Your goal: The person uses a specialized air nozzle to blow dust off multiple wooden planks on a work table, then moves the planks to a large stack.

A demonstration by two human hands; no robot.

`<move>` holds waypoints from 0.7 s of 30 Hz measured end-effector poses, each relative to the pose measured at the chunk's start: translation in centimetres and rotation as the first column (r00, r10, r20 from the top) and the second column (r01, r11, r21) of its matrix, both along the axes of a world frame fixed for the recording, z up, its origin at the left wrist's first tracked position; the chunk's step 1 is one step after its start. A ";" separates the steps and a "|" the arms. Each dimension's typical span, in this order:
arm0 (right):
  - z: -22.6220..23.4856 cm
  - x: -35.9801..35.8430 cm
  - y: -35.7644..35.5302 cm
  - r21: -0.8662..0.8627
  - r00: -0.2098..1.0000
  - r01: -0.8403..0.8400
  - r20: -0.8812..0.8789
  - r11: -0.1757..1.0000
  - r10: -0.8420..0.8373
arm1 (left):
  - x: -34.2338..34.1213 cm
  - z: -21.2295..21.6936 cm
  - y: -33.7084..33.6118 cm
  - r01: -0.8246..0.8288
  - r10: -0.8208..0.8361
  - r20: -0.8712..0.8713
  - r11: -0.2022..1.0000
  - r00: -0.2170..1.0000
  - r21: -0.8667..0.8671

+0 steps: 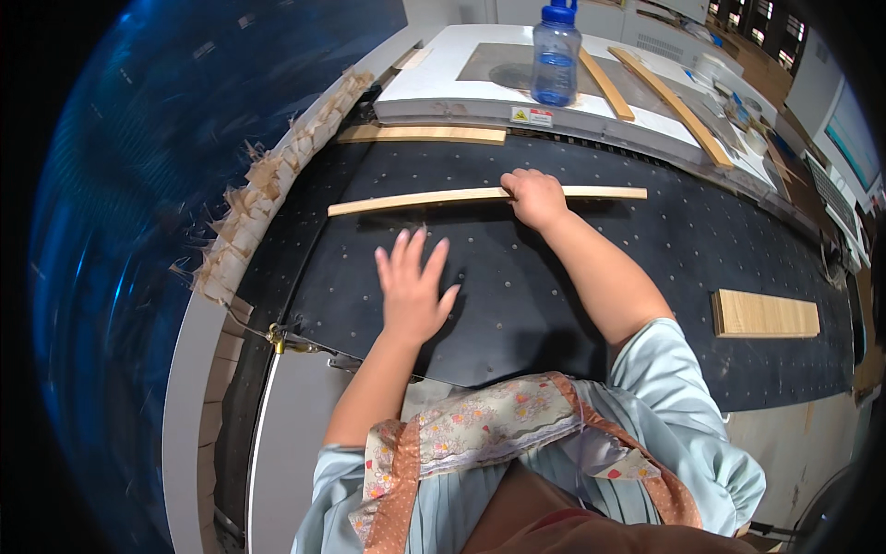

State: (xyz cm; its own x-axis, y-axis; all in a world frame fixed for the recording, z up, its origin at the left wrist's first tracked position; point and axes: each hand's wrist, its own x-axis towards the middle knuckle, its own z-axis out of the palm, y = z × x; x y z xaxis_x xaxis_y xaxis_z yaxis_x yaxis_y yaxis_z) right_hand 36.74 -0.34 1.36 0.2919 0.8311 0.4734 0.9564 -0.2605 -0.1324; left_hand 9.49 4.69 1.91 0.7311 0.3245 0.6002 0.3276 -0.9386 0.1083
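My right hand grips a long, narrow wooden strip a little right of its middle. The strip runs left to right above the dark, dotted work surface and casts a shadow on it. My left hand hovers nearer to me, below the strip's left half. Its fingers are spread and hold nothing. Beyond the held strip, another pale wooden strip lies along the far edge of the surface. To the right rests a short stack of wooden boards.
A white machine top spans the far side, carrying a blue-capped bottle and two wooden strips. Frayed tan padding edges the left, beside dark blue sheeting. A brass fitting sits at the near left corner. A monitor stands far right.
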 end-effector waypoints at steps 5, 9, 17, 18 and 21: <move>-2.8 2.0 2.9 0.110 0.988 0.032 0.147 0.993 -0.049 | -14.9 -7.9 2.4 -0.307 0.339 0.327 0.940 0.882 -0.146; -4.2 2.3 5.0 0.089 0.989 0.079 0.119 0.993 -0.090 | -23.9 -12.0 5.4 -0.702 0.800 0.209 0.596 0.563 -0.390; -2.6 1.7 6.1 0.094 0.980 0.150 0.118 0.984 -0.160 | -22.0 -13.1 12.1 -0.546 0.659 0.205 0.729 0.724 -0.414; -1.8 2.0 6.0 0.113 0.975 0.165 0.134 0.980 -0.179 | -21.3 -12.9 12.7 -0.467 0.588 0.256 0.785 0.767 -0.407; 0.2 1.8 5.8 0.138 0.975 0.169 0.123 0.976 -0.187 | -20.4 -12.0 13.7 -0.225 0.425 0.377 0.853 0.823 -0.471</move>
State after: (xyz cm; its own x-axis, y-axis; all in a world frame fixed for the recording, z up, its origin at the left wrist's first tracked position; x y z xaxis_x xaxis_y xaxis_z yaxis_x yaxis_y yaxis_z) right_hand 38.53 5.45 1.53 0.3562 0.7027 0.6158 0.9073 -0.4177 -0.0482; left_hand -10.93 18.35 -10.12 0.2154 0.7691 0.6018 0.4242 -0.6288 0.6517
